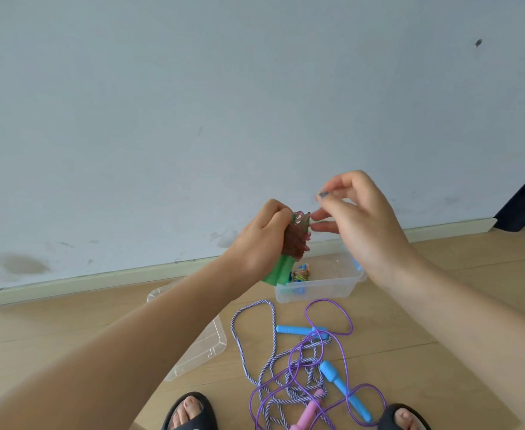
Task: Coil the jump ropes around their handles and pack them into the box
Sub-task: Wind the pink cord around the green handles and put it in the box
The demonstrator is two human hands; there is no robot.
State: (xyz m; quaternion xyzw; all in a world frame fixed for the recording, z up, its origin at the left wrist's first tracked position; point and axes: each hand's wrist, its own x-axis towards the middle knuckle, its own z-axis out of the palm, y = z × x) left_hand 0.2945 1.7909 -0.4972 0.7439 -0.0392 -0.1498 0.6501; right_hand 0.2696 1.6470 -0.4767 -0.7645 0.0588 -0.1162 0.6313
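Left hand (255, 243) grips green handles (281, 271), long axis steep, coil (391, 240) wound round the top. Right hand (360, 218) pinches the rope end just right of the coil, level with the left fingertips. Box (323, 290) sits directly below both hands; left is nearer.

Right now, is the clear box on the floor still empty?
No, the clear box already holds a coiled rope bundle, while the left hand grips the green handles.

Soft even daylight, wide-angle distortion, slight blur
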